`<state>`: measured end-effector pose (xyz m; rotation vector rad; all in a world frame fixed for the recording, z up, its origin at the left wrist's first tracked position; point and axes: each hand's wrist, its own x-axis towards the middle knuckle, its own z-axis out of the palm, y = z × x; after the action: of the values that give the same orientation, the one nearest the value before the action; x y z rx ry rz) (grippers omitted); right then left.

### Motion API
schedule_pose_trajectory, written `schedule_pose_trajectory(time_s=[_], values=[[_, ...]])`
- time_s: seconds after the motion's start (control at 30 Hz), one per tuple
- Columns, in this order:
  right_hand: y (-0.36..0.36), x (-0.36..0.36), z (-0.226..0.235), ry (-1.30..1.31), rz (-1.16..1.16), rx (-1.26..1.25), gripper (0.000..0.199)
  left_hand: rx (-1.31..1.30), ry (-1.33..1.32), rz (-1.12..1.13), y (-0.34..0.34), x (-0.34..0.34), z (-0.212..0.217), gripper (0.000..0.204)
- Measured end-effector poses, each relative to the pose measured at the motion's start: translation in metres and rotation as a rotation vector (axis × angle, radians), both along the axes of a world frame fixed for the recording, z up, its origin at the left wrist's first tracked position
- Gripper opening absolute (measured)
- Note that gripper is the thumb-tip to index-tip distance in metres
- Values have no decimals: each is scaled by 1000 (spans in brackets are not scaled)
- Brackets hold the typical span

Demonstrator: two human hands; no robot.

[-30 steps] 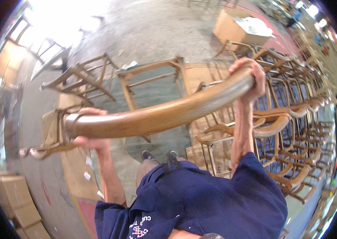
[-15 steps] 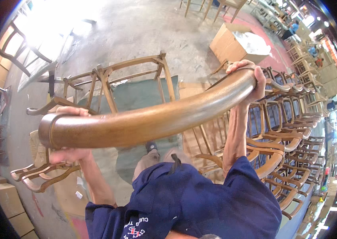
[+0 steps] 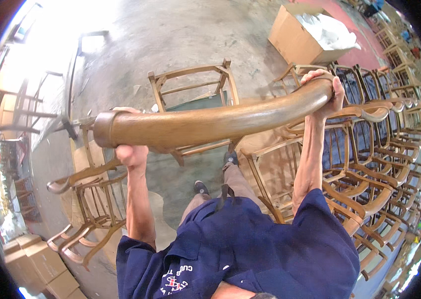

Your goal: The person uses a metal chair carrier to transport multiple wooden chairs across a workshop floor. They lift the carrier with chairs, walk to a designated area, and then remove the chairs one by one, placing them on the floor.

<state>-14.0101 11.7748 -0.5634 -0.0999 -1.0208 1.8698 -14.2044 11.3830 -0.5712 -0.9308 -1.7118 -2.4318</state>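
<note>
Item: curved wooden rail [image 3: 210, 122], brown, polished, held high across the middle of the view, running from 9 o'clock to 2 o'clock and arching slightly upward. Its blunt squared end sat at the 9 o'clock side; the far end tapered and bent toward 2 o'clock.

Left hand [image 3: 130, 152]: fingers wrapped from below around the rail just inside the blunt end, closed tight on it. Right hand [image 3: 327, 89]: clamped over the tapered end, thumb side toward the rows of chairs. The hands were well apart, one at each end, both arms raised from the blue shirt [image 3: 250, 249].

Open room: bare concrete floor [image 3: 170, 40] from 10 to 1 o'clock, the widest free ground. A chair frame [image 3: 195, 94] stood directly beyond the rail at 12 o'clock, partly hidden by it. A cardboard box [image 3: 300, 35] with white wrapping sat at 1 o'clock on the floor.

Edges: stacked chairs [image 3: 379, 149] crowded the whole side from 2 to 5 o'clock, close beside the right forearm. More frames [image 3: 86, 209] lay tipped at 8 o'clock, near the left forearm. Flat cartons [image 3: 41, 269] lay at 7 o'clock. Shoes [image 3: 215, 172] showed below the rail, on a green floor patch.
</note>
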Motion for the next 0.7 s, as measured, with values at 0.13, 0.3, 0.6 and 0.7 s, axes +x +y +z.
schedule_pose_trajectory(time_s=[0.13, 0.3, 0.6, 0.7], values=[[92, -11, -19, -96, -89, 74, 56, 41, -93, -35, 106, -24, -34, 108], [200, -9, -54, -74, 16, 2, 56, -17, -147, -61, 224, -43, -87, 96], [334, 61, -163, -381, -195, -192, 56, -592, -49, -368, 312, 43, -185, 79], [335, 114, -186, -535, -250, -173, 56, -548, -5, -507, 316, 83, -205, 58]])
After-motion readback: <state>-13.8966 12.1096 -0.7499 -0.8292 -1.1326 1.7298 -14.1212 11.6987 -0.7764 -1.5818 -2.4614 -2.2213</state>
